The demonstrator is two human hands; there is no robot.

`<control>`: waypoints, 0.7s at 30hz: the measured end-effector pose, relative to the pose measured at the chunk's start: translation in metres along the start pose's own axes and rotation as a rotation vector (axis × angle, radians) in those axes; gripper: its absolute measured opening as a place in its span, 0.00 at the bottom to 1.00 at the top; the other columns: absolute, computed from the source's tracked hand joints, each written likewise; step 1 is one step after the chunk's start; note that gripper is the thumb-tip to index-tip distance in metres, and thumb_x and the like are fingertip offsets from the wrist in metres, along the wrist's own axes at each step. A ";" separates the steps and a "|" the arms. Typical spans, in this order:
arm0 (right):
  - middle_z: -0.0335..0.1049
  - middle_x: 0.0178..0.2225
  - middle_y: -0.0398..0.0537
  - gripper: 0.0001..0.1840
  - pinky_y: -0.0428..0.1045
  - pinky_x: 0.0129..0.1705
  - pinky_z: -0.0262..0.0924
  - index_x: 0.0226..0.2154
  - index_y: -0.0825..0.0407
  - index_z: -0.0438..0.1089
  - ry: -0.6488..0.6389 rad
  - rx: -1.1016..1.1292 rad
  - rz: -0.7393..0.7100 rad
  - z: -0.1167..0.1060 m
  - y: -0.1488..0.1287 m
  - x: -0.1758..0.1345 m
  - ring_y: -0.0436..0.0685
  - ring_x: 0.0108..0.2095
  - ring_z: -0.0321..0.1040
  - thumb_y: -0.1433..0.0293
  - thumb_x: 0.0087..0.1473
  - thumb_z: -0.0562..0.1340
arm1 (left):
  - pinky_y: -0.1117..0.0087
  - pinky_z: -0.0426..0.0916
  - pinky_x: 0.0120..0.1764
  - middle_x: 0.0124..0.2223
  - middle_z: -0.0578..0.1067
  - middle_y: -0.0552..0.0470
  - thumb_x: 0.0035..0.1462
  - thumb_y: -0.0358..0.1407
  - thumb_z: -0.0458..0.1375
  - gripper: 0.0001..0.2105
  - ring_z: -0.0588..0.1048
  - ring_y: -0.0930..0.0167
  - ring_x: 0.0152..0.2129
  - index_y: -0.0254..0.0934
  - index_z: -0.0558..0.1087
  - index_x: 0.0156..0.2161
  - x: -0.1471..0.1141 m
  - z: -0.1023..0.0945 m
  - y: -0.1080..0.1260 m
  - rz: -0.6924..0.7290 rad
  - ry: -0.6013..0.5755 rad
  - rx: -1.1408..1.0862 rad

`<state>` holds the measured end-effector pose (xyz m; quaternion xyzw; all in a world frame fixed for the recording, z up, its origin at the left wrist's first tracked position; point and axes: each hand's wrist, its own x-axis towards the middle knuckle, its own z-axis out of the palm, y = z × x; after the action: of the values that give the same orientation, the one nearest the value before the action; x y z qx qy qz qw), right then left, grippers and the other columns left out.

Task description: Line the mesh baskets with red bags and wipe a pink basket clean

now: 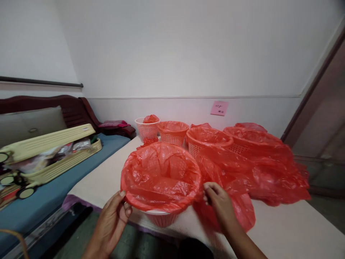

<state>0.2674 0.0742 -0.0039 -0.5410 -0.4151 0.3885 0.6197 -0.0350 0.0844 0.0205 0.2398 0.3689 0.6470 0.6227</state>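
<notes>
A red plastic bag (164,172) lines a round white basket (161,219) at the near edge of the table, its edge folded outward over the rim. At the basket's left side, my left hand (114,216) pinches the folded bag edge between thumb and fingers. On the opposite side my right hand (219,201) is closed, fingertips on the red film beside the rim. The basket's lower part shows below the folded film.
Behind stand a white basket (148,131) with red film inside and several bag-lined baskets (174,138). Loose red bags (269,176) spread across the right of the white-covered table (107,176). An open cream suitcase (61,158) lies on the bed at left; a pink note (219,108) is on the wall.
</notes>
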 end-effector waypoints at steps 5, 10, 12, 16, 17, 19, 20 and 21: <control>0.70 0.33 0.44 0.05 0.44 0.36 0.62 0.38 0.50 0.69 -0.036 -0.607 -0.915 0.011 -0.036 -0.049 0.50 0.33 0.67 0.71 0.58 0.58 | 0.80 0.73 0.24 0.31 0.78 0.56 0.43 0.31 0.69 0.12 0.74 0.79 0.22 0.33 0.76 0.35 -0.001 0.008 -0.001 -0.018 -0.024 -0.012; 0.69 0.32 0.49 0.11 0.47 0.33 0.62 0.40 0.54 0.71 -0.054 -0.945 -1.191 0.040 -0.031 -0.060 0.53 0.32 0.63 0.76 0.59 0.54 | 0.78 0.74 0.25 0.34 0.80 0.53 0.46 0.31 0.68 0.11 0.76 0.76 0.24 0.33 0.76 0.37 -0.003 0.015 -0.001 -0.022 -0.044 -0.010; 0.67 0.32 0.50 0.11 0.47 0.34 0.61 0.39 0.56 0.71 -0.032 -0.922 -1.221 0.042 -0.026 -0.055 0.53 0.32 0.62 0.79 0.58 0.54 | 0.78 0.73 0.24 0.34 0.79 0.54 0.46 0.32 0.68 0.11 0.76 0.77 0.24 0.33 0.76 0.36 -0.005 0.015 -0.002 -0.022 -0.045 -0.015; 0.65 0.33 0.49 0.10 0.45 0.36 0.61 0.39 0.58 0.69 -0.086 -0.775 -1.272 0.038 -0.022 -0.048 0.51 0.34 0.60 0.82 0.56 0.55 | 0.80 0.72 0.24 0.32 0.79 0.55 0.47 0.33 0.67 0.09 0.75 0.78 0.23 0.34 0.76 0.36 -0.006 0.013 -0.005 -0.018 -0.047 -0.023; 0.66 0.34 0.49 0.11 0.46 0.37 0.61 0.39 0.58 0.69 -0.102 -0.734 -1.284 0.037 -0.021 -0.048 0.51 0.34 0.60 0.83 0.56 0.55 | 0.80 0.72 0.24 0.32 0.79 0.55 0.47 0.33 0.67 0.10 0.75 0.78 0.23 0.34 0.76 0.36 -0.005 0.012 -0.006 -0.019 -0.049 -0.022; 0.66 0.33 0.48 0.10 0.46 0.37 0.61 0.39 0.57 0.68 -0.118 -0.694 -1.288 0.035 -0.018 -0.049 0.51 0.35 0.61 0.82 0.57 0.55 | 0.78 0.74 0.27 0.33 0.79 0.54 0.48 0.33 0.67 0.10 0.76 0.77 0.24 0.35 0.76 0.38 -0.005 0.011 -0.006 -0.024 -0.057 -0.015; 0.67 0.33 0.47 0.10 0.46 0.36 0.61 0.37 0.56 0.68 -0.118 -0.696 -1.270 0.036 -0.016 -0.051 0.50 0.34 0.61 0.81 0.57 0.54 | 0.77 0.74 0.28 0.34 0.80 0.53 0.48 0.33 0.66 0.11 0.76 0.76 0.25 0.35 0.76 0.39 -0.005 0.011 -0.006 -0.029 -0.062 -0.013; 0.67 0.31 0.46 0.10 0.46 0.35 0.61 0.35 0.55 0.69 -0.109 -0.711 -1.241 0.036 -0.014 -0.052 0.50 0.32 0.62 0.80 0.58 0.54 | 0.76 0.75 0.30 0.35 0.80 0.52 0.49 0.33 0.66 0.11 0.77 0.75 0.26 0.34 0.76 0.39 -0.005 0.012 -0.006 -0.032 -0.069 -0.010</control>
<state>0.2153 0.0366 0.0071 -0.3539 -0.7781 -0.1679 0.4911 -0.0215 0.0811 0.0233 0.2529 0.3479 0.6301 0.6466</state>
